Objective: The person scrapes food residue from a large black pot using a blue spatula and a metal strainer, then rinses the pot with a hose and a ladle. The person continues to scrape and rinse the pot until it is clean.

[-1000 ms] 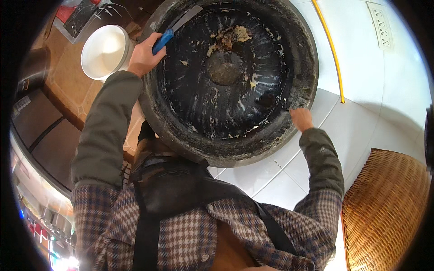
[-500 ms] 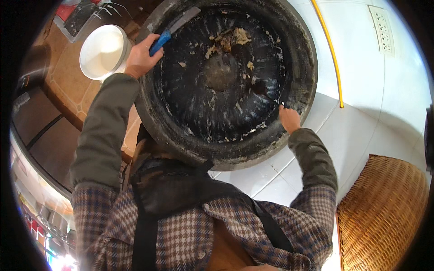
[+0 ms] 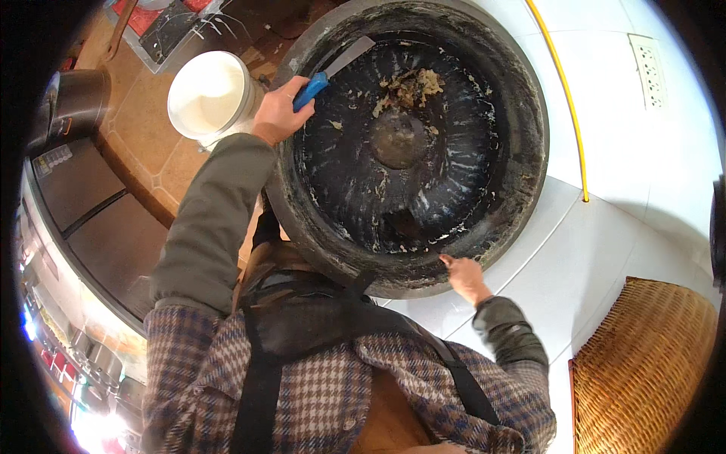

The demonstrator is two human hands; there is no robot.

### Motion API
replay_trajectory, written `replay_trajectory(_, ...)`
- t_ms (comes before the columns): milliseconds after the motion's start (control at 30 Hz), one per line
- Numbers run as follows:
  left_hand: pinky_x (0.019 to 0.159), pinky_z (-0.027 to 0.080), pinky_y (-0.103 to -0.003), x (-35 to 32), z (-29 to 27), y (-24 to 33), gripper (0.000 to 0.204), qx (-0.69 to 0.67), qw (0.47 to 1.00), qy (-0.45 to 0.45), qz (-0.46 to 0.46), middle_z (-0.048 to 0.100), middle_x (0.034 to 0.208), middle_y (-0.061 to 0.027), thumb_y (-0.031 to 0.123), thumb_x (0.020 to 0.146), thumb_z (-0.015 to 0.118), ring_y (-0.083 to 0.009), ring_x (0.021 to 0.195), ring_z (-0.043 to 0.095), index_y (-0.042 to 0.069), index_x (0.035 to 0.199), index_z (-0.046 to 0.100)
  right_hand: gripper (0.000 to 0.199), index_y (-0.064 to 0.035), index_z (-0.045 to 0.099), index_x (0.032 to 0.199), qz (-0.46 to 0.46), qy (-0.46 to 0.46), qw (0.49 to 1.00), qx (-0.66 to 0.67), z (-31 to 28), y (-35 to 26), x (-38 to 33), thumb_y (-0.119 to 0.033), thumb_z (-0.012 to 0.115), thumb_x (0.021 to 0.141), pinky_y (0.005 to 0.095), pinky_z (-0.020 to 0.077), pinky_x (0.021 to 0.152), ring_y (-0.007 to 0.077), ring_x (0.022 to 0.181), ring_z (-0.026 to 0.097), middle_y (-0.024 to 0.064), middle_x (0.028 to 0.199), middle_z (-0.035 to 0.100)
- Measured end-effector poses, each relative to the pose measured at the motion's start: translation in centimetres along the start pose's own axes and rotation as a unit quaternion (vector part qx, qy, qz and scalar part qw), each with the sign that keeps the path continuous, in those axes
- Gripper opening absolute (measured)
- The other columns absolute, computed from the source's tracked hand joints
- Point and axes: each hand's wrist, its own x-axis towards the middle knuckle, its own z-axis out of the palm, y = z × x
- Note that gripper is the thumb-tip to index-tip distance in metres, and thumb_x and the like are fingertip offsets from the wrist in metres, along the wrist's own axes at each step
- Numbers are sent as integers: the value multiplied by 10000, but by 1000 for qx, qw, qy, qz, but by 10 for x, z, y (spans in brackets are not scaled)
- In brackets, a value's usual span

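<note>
A large black round pan [image 3: 522, 181] with a ribbed inside fills the upper middle, with white smears and a clump of beige scraps [image 3: 412, 85] near its top. My left hand [image 3: 278, 113] rests on the pan's left rim, shut on a blue-handled scraper [image 3: 333, 68] whose grey blade lies along the rim. My right hand [image 3: 465, 278] sits at the pan's lower rim, fingers touching the edge and holding nothing.
A white bucket [image 3: 208, 94] stands left of the pan on a brown tiled floor. A white tiled wall with a yellow pipe [image 3: 563, 113] and a socket [image 3: 652, 64] is on the right. A wicker basket [image 3: 643, 363] sits at lower right, dark cabinets [image 3: 98, 219] on the left.
My right hand has slid down and left along the pan's lower rim. The pan appears slightly turned. My left hand keeps hold of the scraper at the left rim.
</note>
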Motion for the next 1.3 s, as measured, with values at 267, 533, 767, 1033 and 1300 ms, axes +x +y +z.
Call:
replay_trajectory(267,719,521,-443,-1,-2,-1,386,5,1000,-3,17,659,949,-239,227,856,679,-395,820,667,57,1181,559,298,-84,634,1159,46,376,917,128,-121,-56,224,-82,515,887,502,543,684,424,788,659,203,860,682)
replay_trajectory(533,739,511,-447,-1,-4,5,377,-17,1000,2,8,655,952,-236,208,819,688,-430,852,637,65,1145,564,269,-130,676,1142,-59,182,961,202,-71,-106,94,-155,538,912,513,537,686,423,794,658,223,860,678)
replay_trajectory(767,729,513,-449,-1,-4,5,349,-6,1000,-2,25,653,960,-233,194,827,681,-433,849,636,57,1125,563,243,-70,645,1064,51,354,903,236,-142,-121,223,-67,533,848,509,551,741,430,847,659,235,917,676)
replay_trajectory(1033,702,517,-470,-1,-4,8,364,1,1000,-6,6,656,917,-250,217,822,690,-439,828,647,81,1137,567,292,-114,644,1196,39,327,906,266,-72,-57,147,-149,535,928,516,528,756,440,879,647,221,952,679)
replay_trajectory(1300,702,520,-456,1,0,6,349,23,1000,-9,-5,662,892,-242,216,823,691,-421,822,655,74,1124,585,475,-108,558,1325,121,300,926,196,-25,-94,178,-39,558,855,519,523,636,415,707,651,235,770,661)
